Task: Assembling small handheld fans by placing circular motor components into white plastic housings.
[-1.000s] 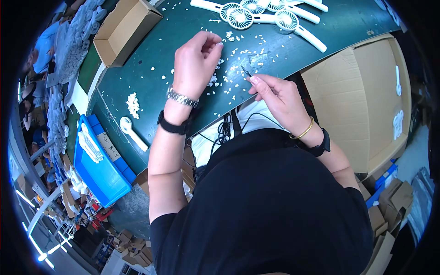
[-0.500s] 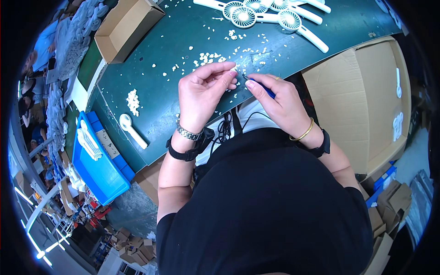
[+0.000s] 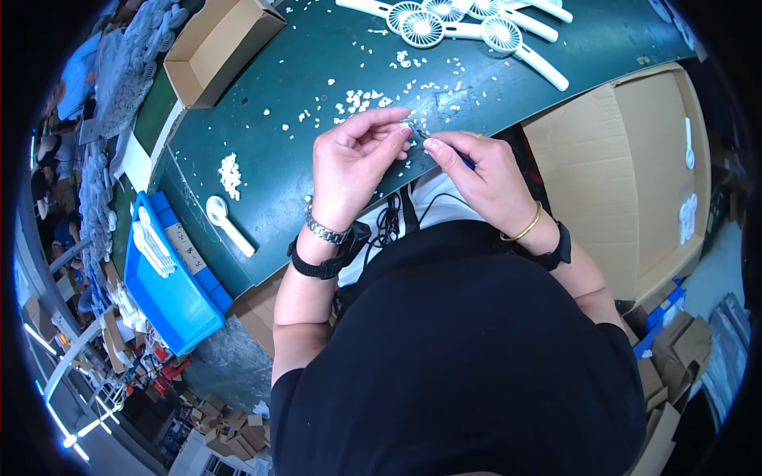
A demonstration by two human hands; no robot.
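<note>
holding the tiny pale piece [image 3: 407, 122] pinched in the closed thumb-and-finger grip of the left hand [image 3: 355, 165], just above the surface [image 3: 278, 178], and the blue-handled tool [image 3: 468, 163] clasped in the right hand [image 3: 488, 176], steady both wrists, ease the tip in squarely and lightly, clear of skin

Blue plastic bin [image 3: 171, 305] at 9 o'clock, stacked white parts [image 3: 153, 250] inside. Small open cardboard box [image 3: 236, 62] at 11 o'clock, on green bench [image 3: 274, 170]. Big open carton [image 3: 587, 174] between 2 and 3 o'clock, few white pieces [image 3: 688, 218] toward right wall. Folded cardboard [image 3: 689, 349] at 4 o'clock, plastic sheeting [image 3: 726, 337] just beside. Carton heap [image 3: 230, 432] at 7 o'clock. Lit tube lights [image 3: 70, 440] at 8 o'clock. Bagged white items [image 3: 133, 75] at 10 o'clock; person in light-blue top [image 3: 77, 75] beyond, blurry. Bunched black cable [image 3: 389, 224] near centre.
</note>
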